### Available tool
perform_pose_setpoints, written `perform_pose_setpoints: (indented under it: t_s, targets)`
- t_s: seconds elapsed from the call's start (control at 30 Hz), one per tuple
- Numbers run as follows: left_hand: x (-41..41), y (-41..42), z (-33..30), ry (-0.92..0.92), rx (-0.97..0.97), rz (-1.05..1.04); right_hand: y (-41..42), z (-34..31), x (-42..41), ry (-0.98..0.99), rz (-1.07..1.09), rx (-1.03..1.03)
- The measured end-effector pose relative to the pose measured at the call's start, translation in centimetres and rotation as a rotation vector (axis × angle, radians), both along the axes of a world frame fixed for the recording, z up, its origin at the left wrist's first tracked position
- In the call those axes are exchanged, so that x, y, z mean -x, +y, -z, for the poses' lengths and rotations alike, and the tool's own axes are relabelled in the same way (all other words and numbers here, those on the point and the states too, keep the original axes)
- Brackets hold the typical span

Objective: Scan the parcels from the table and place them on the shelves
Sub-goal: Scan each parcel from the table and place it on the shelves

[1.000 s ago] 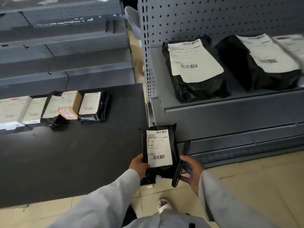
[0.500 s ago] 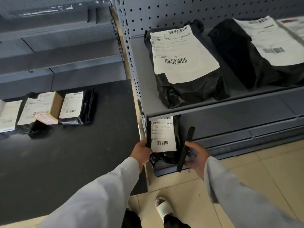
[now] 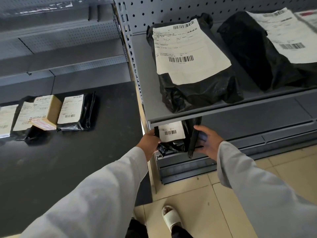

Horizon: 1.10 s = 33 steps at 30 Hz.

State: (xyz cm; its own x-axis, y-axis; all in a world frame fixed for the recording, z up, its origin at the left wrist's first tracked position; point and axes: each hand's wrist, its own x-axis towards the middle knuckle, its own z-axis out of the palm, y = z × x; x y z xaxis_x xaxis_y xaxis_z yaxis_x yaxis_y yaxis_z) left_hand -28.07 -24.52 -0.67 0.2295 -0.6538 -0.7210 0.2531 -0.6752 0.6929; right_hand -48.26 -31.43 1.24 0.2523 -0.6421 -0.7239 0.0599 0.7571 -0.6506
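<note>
The left hand (image 3: pixel 149 141) gripped the left edge of a small black parcel (image 3: pixel 173 136), half under the upper shelf (image 3: pixel 223 107). The right hand (image 3: pixel 208 141), fingers loosely curled, held a dark scanner (image 3: pixel 193 143) against the parcel's right side. More parcels (image 3: pixel 75 111) lay far left on the table (image 3: pixel 68 160).

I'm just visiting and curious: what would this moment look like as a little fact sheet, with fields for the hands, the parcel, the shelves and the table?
left hand: grips the left edge of the small black parcel
right hand: holds a dark scanner beside that parcel
parcel position: partly under the upper shelf, going into the level below
upper shelf contents: two large black bagged parcels with white labels
table: black top, with several labelled parcels in a row at the far left
</note>
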Motion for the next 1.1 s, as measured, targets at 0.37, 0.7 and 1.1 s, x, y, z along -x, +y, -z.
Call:
perform_pose_setpoints:
  t_s: [0.37, 0.7, 1.1]
  targets:
    - [2.1, 0.8, -0.5, -0.029, 0.059, -0.043, 0.9, -1.5, 1.7, -0.079, 0.118, -0.058]
    - [1.4, 8.6, -3.1, -0.104, 0.106, -0.199, 5.4, -3.7, 5.8, -0.178, 0.108, -0.059]
    - [1.7, 21.8, -3.9, 0.044, 0.206, -0.429, 14.0, -5.0, 3.9, -0.274, -0.029, -0.226]
